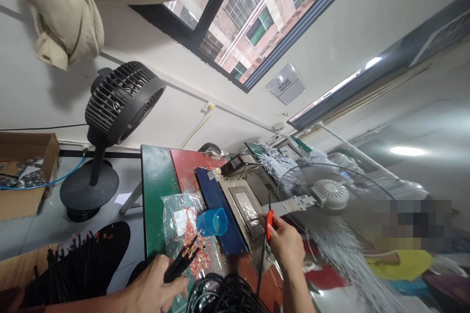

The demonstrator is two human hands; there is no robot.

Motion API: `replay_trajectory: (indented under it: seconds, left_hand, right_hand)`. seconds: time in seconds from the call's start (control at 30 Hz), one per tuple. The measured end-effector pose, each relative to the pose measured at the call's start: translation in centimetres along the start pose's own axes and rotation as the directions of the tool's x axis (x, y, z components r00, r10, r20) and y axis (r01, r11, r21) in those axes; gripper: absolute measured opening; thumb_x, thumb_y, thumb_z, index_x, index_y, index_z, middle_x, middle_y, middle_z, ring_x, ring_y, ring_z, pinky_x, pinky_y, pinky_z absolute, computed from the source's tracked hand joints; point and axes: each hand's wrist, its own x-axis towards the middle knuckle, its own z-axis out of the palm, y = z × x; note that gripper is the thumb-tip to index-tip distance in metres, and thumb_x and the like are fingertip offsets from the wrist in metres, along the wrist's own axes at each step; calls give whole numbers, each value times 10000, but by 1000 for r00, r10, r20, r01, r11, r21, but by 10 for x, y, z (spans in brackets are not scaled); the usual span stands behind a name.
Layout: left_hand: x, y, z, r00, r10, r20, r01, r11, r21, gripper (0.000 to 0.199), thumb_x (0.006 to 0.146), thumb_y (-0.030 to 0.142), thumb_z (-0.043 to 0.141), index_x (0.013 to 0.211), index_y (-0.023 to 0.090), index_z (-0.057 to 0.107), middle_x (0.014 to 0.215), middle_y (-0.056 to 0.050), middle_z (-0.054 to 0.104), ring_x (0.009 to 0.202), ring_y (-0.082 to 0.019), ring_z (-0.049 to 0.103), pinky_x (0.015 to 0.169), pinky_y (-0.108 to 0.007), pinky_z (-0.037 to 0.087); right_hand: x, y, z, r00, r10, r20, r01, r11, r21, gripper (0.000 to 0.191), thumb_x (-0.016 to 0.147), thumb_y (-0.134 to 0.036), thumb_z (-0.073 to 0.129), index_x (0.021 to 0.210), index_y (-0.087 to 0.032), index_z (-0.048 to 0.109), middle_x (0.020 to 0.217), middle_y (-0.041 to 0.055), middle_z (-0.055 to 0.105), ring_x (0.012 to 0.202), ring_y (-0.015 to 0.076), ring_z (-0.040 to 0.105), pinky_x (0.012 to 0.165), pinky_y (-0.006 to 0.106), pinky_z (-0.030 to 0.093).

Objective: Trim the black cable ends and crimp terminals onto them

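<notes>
My left hand [156,283] is closed around a bundle of black cables [179,265], whose ends show short red and yellow wires. My right hand [288,244] grips a slim tool with an orange handle [270,225] and a dark tip; its exact kind is unclear. A single black cable [261,264] hangs down beside that hand; whether the fingers hold it too, I cannot tell. Between my hands at the bottom lies a coil of black cable [223,296]. A clear plastic bag [169,212] with many small red and yellow pieces lies beyond my left hand, with a blue cup [212,222] tipped on its side on it.
A blue slotted bar [222,210] and a beige machine [235,190] stand on the green and red bench [154,181]. At left are a black fan [123,102], a cardboard box [47,156] and more black cables [79,264]. Grey cables, a fan and a person in yellow [404,264] are at right.
</notes>
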Motion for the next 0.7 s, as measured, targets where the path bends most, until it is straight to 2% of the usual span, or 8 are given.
replay_trajectory:
  seconds: [0.13,0.37,0.53,0.6,0.7]
  left_hand:
    - [1,-2,1,1000,-9,-16,9,1000,-4,454,746,627,458,837,183,428,413,110,368,342,-59,313,340,-175,230]
    - [-1,3,-1,1000,20,8,-20,1000,15,398,790,564,427,827,171,476,376,112,330,329,-60,300,336,-169,229]
    - [1,-2,0,1000,10,-14,-9,1000,13,402,786,558,439,849,163,478,389,109,344,339,-60,315,341,-165,238]
    - [0,-1,0,1000,6,-10,-6,1000,-2,411,777,563,452,844,159,489,388,109,339,340,-58,314,342,-162,239]
    - [-2,4,0,1000,8,10,-8,1000,-13,442,768,583,453,809,149,526,383,101,335,335,-57,306,335,-162,237]
  right_hand:
    - [1,4,1,1000,3,-10,-3,1000,9,423,791,-480,468,1062,-237,684,784,103,699,758,238,621,525,238,346]
    - [1,6,2,999,18,-44,-15,998,55,417,737,-489,512,1007,-242,710,731,97,699,690,225,609,510,238,339]
    - [-1,14,3,997,4,-83,7,992,125,501,712,-554,507,991,-193,715,658,74,686,630,210,590,509,238,355]
    - [-6,18,7,992,-32,-119,60,969,241,567,709,-598,495,985,-153,711,629,55,672,637,205,588,535,231,383]
    - [-23,17,17,976,-56,-208,153,859,488,614,670,-637,538,916,-103,717,606,38,654,642,209,582,561,236,414]
